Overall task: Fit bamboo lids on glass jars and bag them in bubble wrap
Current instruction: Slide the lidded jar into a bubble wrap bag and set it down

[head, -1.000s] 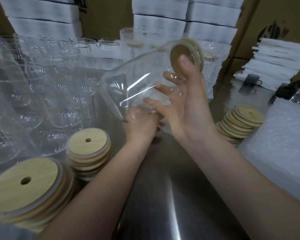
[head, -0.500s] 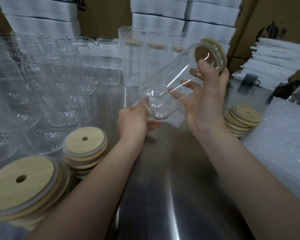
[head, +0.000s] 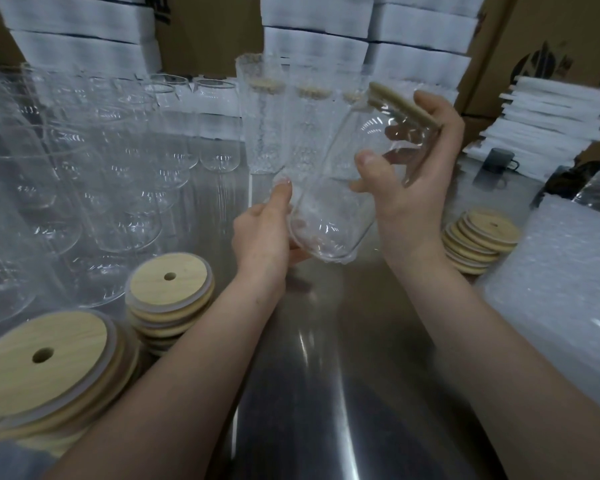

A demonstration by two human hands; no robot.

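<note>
Clear glass jar [head: 343, 188], capped with a round bamboo lid [head: 402, 103], sits tilted in both your hands above a brushed steel table [head: 326, 393]. The lid end points up, far and to the right; the base points down toward you.

Your right hand [head: 416, 174] wraps the upper half of the jar, fingers curled behind the glass just below the lid, thumb across the near side. Your left hand [head: 264, 237] cups the base, thumb pressed up along the jar's left wall. A thin clear film seems to cling round the base; it is too blurred to tell whether it is a bag.

Near left stand two stacks of bamboo lids [head: 170, 282], each lid with a small hole. A third lid stack [head: 482, 237] sits right of your right wrist, beside a pile of bubble wrap [head: 568, 289]. Rows of open glass jars [head: 118, 168] fill the left. Bubble-wrapped jars [head: 267, 116] stand at the far centre.
</note>
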